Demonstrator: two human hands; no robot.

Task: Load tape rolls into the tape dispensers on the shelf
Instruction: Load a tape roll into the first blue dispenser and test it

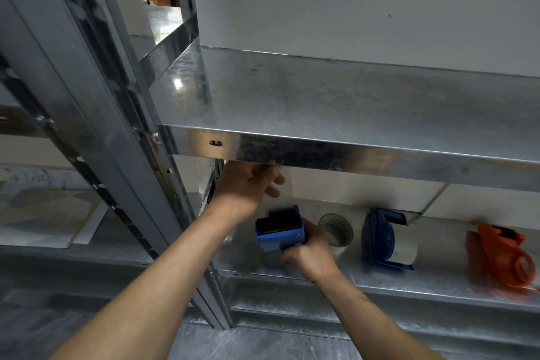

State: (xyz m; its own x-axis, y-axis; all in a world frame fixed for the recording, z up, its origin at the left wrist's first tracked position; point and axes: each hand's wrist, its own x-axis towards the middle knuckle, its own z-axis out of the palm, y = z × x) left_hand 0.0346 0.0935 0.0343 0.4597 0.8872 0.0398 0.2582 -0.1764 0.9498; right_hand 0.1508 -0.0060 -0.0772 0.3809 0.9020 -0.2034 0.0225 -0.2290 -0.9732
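Observation:
My right hand [309, 254] grips a blue tape dispenser [279, 231] just above the lower shelf [438, 280], with its toothed blade facing me. My left hand [245, 187] is raised under the upper shelf's front lip. Its fingers pinch the end of a pale tape strip [277, 193] that runs down to the dispenser. Right of my hand, a loose clear tape roll [336, 231] stands on the shelf. Further right are a second blue dispenser [380, 238] holding a white roll, and an orange dispenser [502, 257].
The upper metal shelf [321, 102] juts out over my left hand and hides its fingertips. A steel upright [163, 199] stands just left of my left forearm. Papers [43, 207] lie on the neighbouring shelf at left.

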